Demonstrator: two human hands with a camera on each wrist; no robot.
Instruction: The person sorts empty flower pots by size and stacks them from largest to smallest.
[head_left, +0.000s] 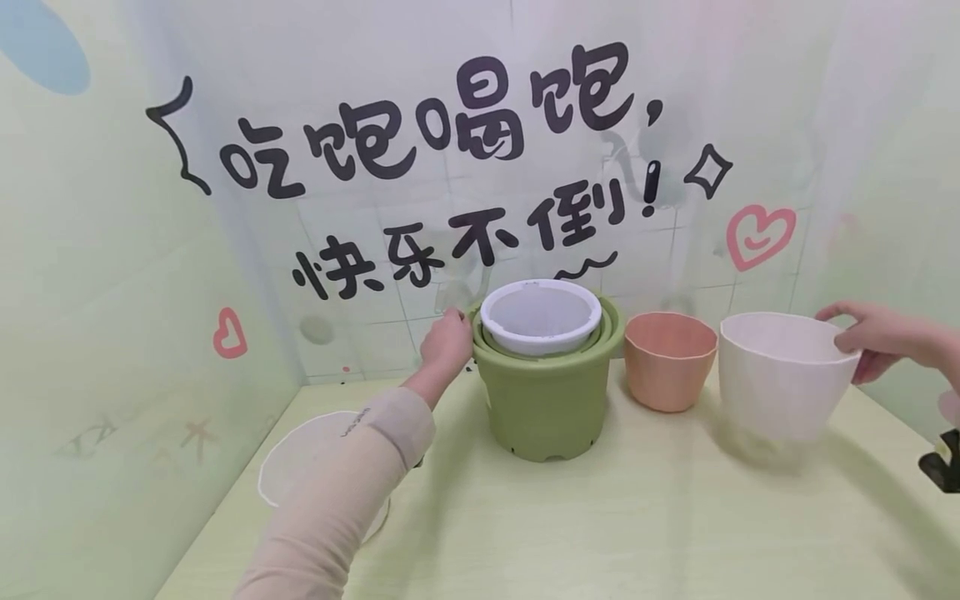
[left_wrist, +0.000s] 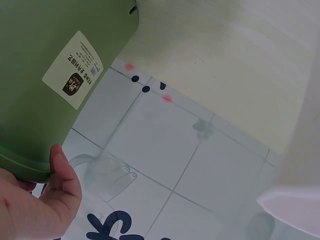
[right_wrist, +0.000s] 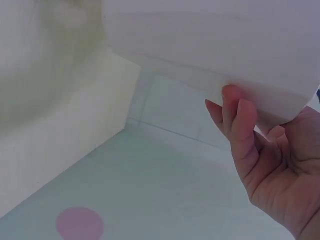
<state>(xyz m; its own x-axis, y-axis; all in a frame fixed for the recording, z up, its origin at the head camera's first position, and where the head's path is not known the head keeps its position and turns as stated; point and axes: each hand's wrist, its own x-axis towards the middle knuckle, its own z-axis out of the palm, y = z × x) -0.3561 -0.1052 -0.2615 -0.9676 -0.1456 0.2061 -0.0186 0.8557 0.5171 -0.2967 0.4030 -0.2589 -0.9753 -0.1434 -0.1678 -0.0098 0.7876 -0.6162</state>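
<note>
A large green flowerpot (head_left: 547, 408) stands upright mid-table with another green rim and a smaller white pot (head_left: 540, 342) nested inside. My left hand (head_left: 447, 343) grips its outer rim at the left; the left wrist view shows the thumb against the outer wall, near a printed label (left_wrist: 73, 70). At the right, my right hand (head_left: 885, 337) holds a white flowerpot (head_left: 783, 392) by its rim, with fingers outside; its blurred base appears raised off the table. Between the two stands a ribbed salmon-pink flowerpot (head_left: 667, 379), untouched.
A white round-edged object (head_left: 300, 467) lies at the left of the pale table (head_left: 600, 533), partly hidden by my left sleeve (head_left: 352, 492). Behind the pots rises a wall covering (head_left: 480, 167) with dark lettering; side walls stand left and right.
</note>
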